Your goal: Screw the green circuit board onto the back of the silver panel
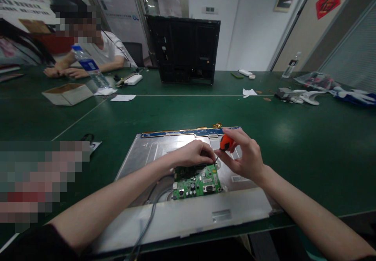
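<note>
My right hand (pixel 245 157) grips a screwdriver (pixel 226 142) by its orange and black handle. The thin shaft slants down to the upper right corner of a green circuit board (pixel 198 182). Close beside the tip is my left hand (pixel 195 153), its fingers pinched together; what they hold, if anything, is hidden. Beneath both hands lies a flat metal display panel (pixel 138 157), and the board rests on its back. A narrow blue circuit strip (pixel 188 133) runs along the panel's far edge. Grey cables (pixel 152 210) trail from the board's left side over the near edge.
A black monitor housing (pixel 183 49) stands upright across the green table (pixel 293 143). An open cardboard box (pixel 67 94) and a tilted water bottle (pixel 91 67) are at the far left, near a seated person (pixel 111 49). Gloves (pixel 305 95) and another bottle (pixel 291 65) sit at the far right.
</note>
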A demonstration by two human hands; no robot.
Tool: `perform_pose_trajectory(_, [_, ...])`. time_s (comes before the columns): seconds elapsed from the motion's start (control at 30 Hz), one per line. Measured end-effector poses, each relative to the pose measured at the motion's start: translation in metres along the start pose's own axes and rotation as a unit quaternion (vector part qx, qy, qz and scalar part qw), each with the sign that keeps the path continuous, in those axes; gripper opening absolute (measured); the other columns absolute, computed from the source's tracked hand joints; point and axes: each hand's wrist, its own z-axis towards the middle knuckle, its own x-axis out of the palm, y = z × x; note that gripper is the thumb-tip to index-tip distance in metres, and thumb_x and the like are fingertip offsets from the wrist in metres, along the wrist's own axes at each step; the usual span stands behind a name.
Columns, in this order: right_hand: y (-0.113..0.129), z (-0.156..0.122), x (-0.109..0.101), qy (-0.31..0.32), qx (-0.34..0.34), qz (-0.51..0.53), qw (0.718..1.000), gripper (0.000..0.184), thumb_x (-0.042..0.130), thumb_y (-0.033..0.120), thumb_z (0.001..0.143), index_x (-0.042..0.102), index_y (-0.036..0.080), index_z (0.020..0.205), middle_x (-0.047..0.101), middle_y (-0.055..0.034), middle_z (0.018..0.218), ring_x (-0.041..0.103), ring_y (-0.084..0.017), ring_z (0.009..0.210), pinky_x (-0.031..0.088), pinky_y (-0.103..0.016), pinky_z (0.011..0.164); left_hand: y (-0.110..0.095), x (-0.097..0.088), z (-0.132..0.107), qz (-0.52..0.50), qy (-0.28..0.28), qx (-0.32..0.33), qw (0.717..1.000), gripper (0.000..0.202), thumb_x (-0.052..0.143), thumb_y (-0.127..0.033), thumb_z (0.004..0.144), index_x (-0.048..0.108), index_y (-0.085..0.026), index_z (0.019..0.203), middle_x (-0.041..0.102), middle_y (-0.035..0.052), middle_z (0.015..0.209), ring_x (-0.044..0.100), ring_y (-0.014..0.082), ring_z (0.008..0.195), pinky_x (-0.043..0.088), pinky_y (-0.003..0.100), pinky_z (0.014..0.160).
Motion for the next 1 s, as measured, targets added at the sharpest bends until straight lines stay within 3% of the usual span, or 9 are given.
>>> perform_pose_trajectory(0.23, [0.0017,-0.0011,0.0019,0.000,0.012,-0.015,1.000,0.067,0.059,0.020,0.087,0.027,0.027,0.146,0.062,0.0023,0.083,0.053,-0.009,0.054,0.048,-0.022,0.047,-0.0001,-0.0003,0.0007,0.005,0.006,-0.006,1.000,0.006,0.067,-0.019,0.080,0.072,-0.016,0.078,0.067,-0.0013,0.072,0.058,0.0128,0.067,0.042,0.022,0.067])
perform_pose_trajectory(0.47, [0.0018,-0.0042,0.0032,-0.015,0.025,-0.005,1.000,0.058,0.056,0.018,0.085,0.034,0.022,0.137,0.059,0.0012,0.081,0.054,-0.009,0.051,0.047,-0.020,0.043,0.0008,-0.0005,0.0014,0.003,0.013,-0.004,1.000,0.006,0.067,-0.016,0.080,0.071,-0.015,0.084,0.069,0.0007,0.076,0.060,0.0143,0.071,0.043,0.023,0.068])
perform_pose_trajectory(0.7, [0.0007,0.0003,0.0014,-0.012,0.003,0.002,1.000,0.054,0.061,0.025,0.087,0.036,0.025,0.135,0.061,0.0027,0.080,0.055,-0.010,0.054,0.047,-0.020,0.044,-0.0003,0.0003,0.0007,0.004,0.001,-0.001,1.000,0.010,0.066,-0.015,0.081,0.069,-0.015,0.071,0.065,-0.0017,0.067,0.056,0.0119,0.065,0.041,0.023,0.066])
perform_pose_trajectory(1.0, [0.0014,-0.0028,0.0026,-0.003,0.036,-0.012,0.999,0.063,0.058,0.021,0.086,0.029,0.024,0.142,0.060,0.0025,0.078,0.055,-0.009,0.052,0.048,-0.021,0.045,0.0012,0.0000,0.0019,0.000,0.009,-0.005,1.000,0.004,0.068,-0.016,0.079,0.071,-0.015,0.080,0.068,-0.0006,0.072,0.059,0.0132,0.068,0.043,0.022,0.067])
